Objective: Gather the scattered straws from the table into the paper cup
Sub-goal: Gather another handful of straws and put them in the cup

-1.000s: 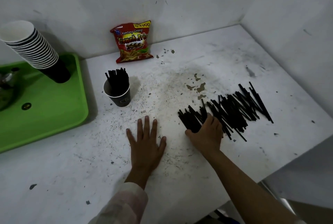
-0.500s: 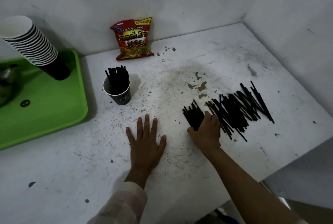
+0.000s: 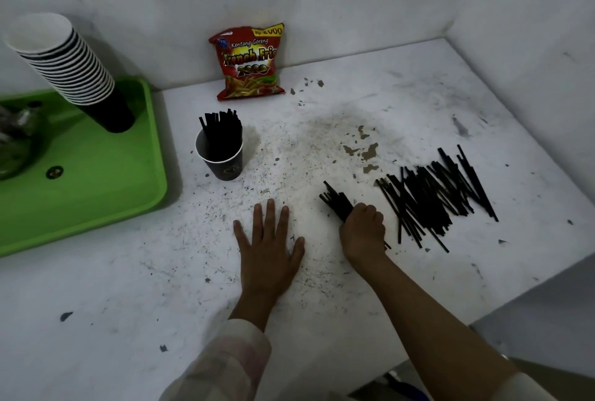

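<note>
Right-hand grip is closed round a bunch of straws — square the ends before heading to the paper cup, I'd say.

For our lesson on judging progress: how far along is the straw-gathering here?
Partly done. Done: the paper cup already holds a batch of upright straws. In hand: the right hand is closed on a small bundle; the left hand lies flat on the table. Left: a large pile of straws lies loose on the table.
</note>
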